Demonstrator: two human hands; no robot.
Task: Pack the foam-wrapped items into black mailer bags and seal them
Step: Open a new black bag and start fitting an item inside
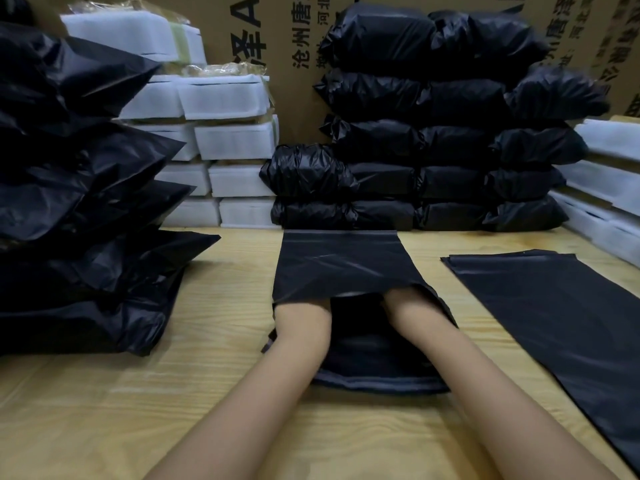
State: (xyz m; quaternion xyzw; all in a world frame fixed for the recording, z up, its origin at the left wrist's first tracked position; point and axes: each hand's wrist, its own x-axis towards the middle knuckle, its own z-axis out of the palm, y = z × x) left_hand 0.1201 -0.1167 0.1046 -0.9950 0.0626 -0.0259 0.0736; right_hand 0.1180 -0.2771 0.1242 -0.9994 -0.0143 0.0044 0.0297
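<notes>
I see the black mailer bag (pixel 339 261) lying on the wooden table (pixel 221 306) in the middle of the frame. Its mouth faces the lower edge and its closed end touches the foot of the stack of packed bags (pixel 433 150) behind it. My left forearm (pixel 301 341) and right forearm (pixel 433 334) both run in through that mouth, side by side with a gap between them. The upper sheet drapes over both wrists and the lower sheet lies flat on the table under them.

The left hand and right hand are hidden inside the plastic, so I cannot tell whether the fingers are apart, together or clamped on anything. I also cannot tell whether anything else is in the bag.

The foam-wrapped items (pixel 221 140) are stacked in white tiers at upper left of centre, and more foam (pixel 609 174) lines the right edge. A flat pile of empty bags (pixel 540 306) lies at right, near the open one but apart from it. A heap of filled bags (pixel 76 202) fills the left side, and printed cardboard boxes (pixel 294 46) stand along the back.
</notes>
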